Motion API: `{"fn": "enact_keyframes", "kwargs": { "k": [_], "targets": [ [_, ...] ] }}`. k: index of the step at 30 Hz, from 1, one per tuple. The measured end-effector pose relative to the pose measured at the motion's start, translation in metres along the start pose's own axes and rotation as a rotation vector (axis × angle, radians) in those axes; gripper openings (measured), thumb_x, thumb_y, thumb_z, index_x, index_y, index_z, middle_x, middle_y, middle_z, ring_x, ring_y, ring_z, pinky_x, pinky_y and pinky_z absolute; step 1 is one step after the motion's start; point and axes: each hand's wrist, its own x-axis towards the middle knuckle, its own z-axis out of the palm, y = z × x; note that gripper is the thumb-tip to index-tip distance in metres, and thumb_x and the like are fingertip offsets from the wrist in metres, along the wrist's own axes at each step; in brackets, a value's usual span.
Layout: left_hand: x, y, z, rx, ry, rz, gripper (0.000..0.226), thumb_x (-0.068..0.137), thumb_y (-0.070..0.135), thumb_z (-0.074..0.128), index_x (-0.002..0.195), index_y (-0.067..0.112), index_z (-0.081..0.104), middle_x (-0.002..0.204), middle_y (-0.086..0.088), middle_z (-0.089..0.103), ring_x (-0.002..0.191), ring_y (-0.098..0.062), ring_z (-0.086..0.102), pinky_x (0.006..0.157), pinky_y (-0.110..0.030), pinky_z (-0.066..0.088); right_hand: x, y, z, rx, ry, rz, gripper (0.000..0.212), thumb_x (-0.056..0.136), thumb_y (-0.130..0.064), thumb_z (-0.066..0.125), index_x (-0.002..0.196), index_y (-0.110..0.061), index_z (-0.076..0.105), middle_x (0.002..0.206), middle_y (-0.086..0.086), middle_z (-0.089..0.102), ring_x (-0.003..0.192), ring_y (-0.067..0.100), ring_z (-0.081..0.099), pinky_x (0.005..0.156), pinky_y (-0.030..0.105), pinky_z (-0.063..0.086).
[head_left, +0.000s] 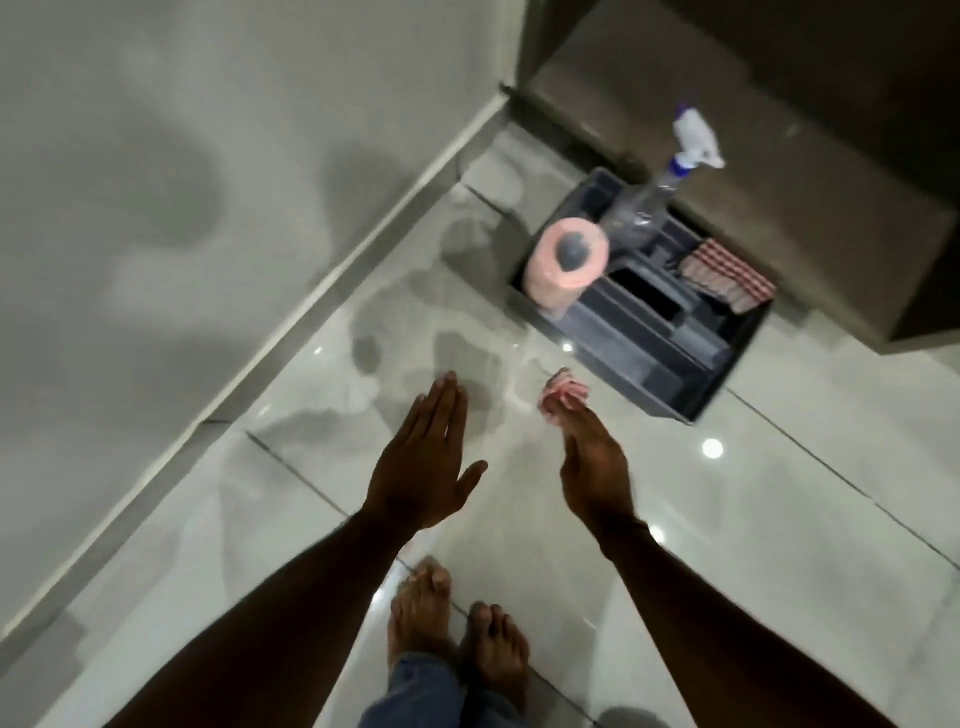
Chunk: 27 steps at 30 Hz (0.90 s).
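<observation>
My left hand (423, 467) is stretched out flat over the glossy floor, fingers straight and together, holding nothing. My right hand (592, 462) reaches forward beside it and pinches a small crumpled pink wad of tissue (562, 396) at its fingertips. Ahead on the floor stands a dark grey caddy (691, 358). In it are a pink toilet paper roll (566, 265), a clear spray bottle (660, 192) with a white and blue trigger head, and a folded red-checked cloth (727, 275).
Pale polished floor tiles (779, 519) show damp smears near the wall. A light wall with a skirting strip (332, 291) runs diagonally on the left. A brown cabinet (779, 130) stands behind the caddy. My bare feet (457, 623) are at the bottom.
</observation>
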Motion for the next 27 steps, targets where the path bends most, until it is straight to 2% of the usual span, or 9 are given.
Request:
{"fn": "enact_keyframes", "kwargs": {
  "k": [5, 8, 10, 12, 14, 16, 19, 23, 27],
  "targets": [
    [0.085, 0.087, 0.002, -0.040, -0.012, 0.258, 0.087, 0.105, 0.059, 0.035, 0.165, -0.002, 0.018, 0.173, -0.025, 0.020, 0.162, -0.036, 0.019, 0.132, -0.046, 0.022, 0.011, 0.075, -0.088, -0.002, 0.266, 0.285, 0.066, 0.094, 0.011, 0.042, 0.154, -0.015, 0.049, 0.161, 0.010, 0.050, 0.148, 0.028, 0.049, 0.124, 0.040, 0.040],
    [0.137, 0.123, 0.018, 0.001, -0.029, 0.347, 0.088, 0.104, 0.061, 0.030, 0.165, -0.001, 0.015, 0.174, -0.024, 0.017, 0.163, -0.036, 0.018, 0.133, -0.045, 0.017, 0.048, 0.122, -0.110, -0.029, 0.287, 0.345, 0.062, 0.102, 0.008, 0.043, 0.160, -0.012, 0.039, 0.170, 0.007, 0.035, 0.153, 0.006, 0.028, 0.130, 0.019, 0.018],
    [0.168, 0.134, 0.034, 0.029, -0.024, 0.355, 0.090, 0.103, 0.063, 0.022, 0.166, -0.001, 0.013, 0.175, -0.024, 0.013, 0.164, -0.036, 0.014, 0.133, -0.044, 0.009, 0.077, 0.149, -0.108, -0.087, 0.257, 0.278, 0.061, 0.100, 0.009, 0.048, 0.159, -0.006, 0.040, 0.169, 0.013, 0.035, 0.157, 0.016, 0.029, 0.133, 0.028, 0.019],
    [0.195, 0.141, 0.056, 0.068, -0.043, 0.338, 0.092, 0.102, 0.065, 0.017, 0.166, 0.000, 0.010, 0.176, -0.023, 0.010, 0.164, -0.035, 0.011, 0.132, -0.042, 0.000, 0.105, 0.179, -0.097, -0.123, 0.235, 0.266, 0.069, 0.095, 0.012, 0.048, 0.160, -0.010, 0.039, 0.170, 0.012, 0.033, 0.157, 0.030, 0.031, 0.133, 0.040, 0.024],
    [0.215, 0.141, 0.080, 0.105, -0.088, 0.319, 0.093, 0.103, 0.068, 0.020, 0.167, 0.002, 0.005, 0.177, -0.021, 0.005, 0.165, -0.034, 0.006, 0.130, -0.040, -0.007, 0.129, 0.203, -0.081, -0.120, 0.204, 0.295, 0.072, 0.095, 0.009, 0.047, 0.162, -0.014, 0.034, 0.173, 0.010, 0.027, 0.159, 0.034, 0.028, 0.132, 0.046, 0.025],
    [0.227, 0.137, 0.103, 0.134, -0.106, 0.298, 0.095, 0.103, 0.070, 0.024, 0.167, 0.003, 0.004, 0.177, -0.021, 0.005, 0.165, -0.035, 0.005, 0.130, -0.041, -0.007, 0.147, 0.223, -0.059, -0.201, 0.147, 0.293, 0.072, 0.097, -0.006, 0.051, 0.164, -0.012, 0.026, 0.174, 0.017, 0.019, 0.160, 0.040, 0.020, 0.132, 0.054, 0.023],
    [0.229, 0.131, 0.119, 0.167, -0.009, 0.302, 0.095, 0.102, 0.070, 0.025, 0.166, 0.001, 0.015, 0.175, -0.023, 0.017, 0.163, -0.036, 0.015, 0.131, -0.043, -0.001, 0.157, 0.235, -0.033, -0.325, 0.090, 0.357, 0.093, 0.092, -0.043, 0.056, 0.167, -0.011, 0.012, 0.174, 0.024, 0.006, 0.162, 0.045, 0.007, 0.133, 0.057, 0.009],
    [0.231, 0.129, 0.123, 0.169, -0.046, 0.314, 0.095, 0.103, 0.071, 0.022, 0.167, 0.003, 0.007, 0.177, -0.020, 0.008, 0.165, -0.033, 0.005, 0.131, -0.042, -0.007, 0.158, 0.232, -0.026, -0.377, 0.071, 0.401, 0.112, 0.088, -0.057, 0.068, 0.167, -0.011, 0.002, 0.175, 0.023, -0.003, 0.162, 0.043, -0.003, 0.131, 0.058, 0.003],
    [0.215, 0.125, 0.102, 0.183, -0.001, 0.357, 0.097, 0.103, 0.072, 0.021, 0.167, 0.000, 0.007, 0.176, -0.022, 0.007, 0.165, -0.034, 0.005, 0.133, -0.043, -0.002, 0.151, 0.212, -0.043, -0.411, 0.022, 0.435, 0.115, 0.084, -0.072, 0.053, 0.167, -0.018, -0.003, 0.175, 0.021, -0.010, 0.161, 0.046, -0.011, 0.129, 0.063, -0.005]
  ]
}}
